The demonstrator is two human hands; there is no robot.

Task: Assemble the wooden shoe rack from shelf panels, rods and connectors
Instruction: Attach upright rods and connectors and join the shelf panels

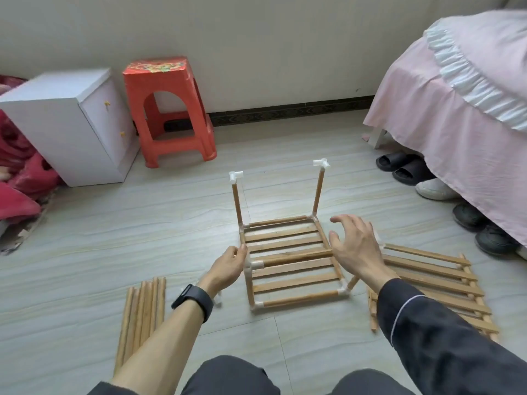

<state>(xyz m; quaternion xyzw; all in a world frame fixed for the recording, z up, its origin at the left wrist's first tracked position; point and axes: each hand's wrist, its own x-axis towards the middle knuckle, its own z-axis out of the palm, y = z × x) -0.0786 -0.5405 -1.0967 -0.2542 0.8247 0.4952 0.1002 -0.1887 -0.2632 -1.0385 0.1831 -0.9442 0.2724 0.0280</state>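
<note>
The half-built shoe rack (288, 252) stands on the tiled floor (142, 223) in front of the person's knees. It is one slatted shelf panel (285, 238) framed by rods joined with white corner connectors. Two upright rods (236, 203) rise from its far corners, each capped by a white connector (236, 175). The left hand (231, 263), with a black watch (194, 300) on the wrist, has its fingers curled and pinching the left side rod (242, 238) of the frame, just above a white joint. A crossing rod (296, 256) runs from that joint over the slats, and its far end passes under the right hand (353, 246). That hand hovers above the right edge with fingers spread wide and grips nothing; whether it touches the wood cannot be told. Spare rods (142, 315) lie bundled on the floor to the left, and a stack of shelf panels (427, 280) lies just beside the rack on the right. By the wall stand a white cabinet (65, 124), its drawers closed so their contents are hidden, and a red stool (168, 109). Shoes (399, 166) sit under the pink-covered bed (456, 109)
</note>
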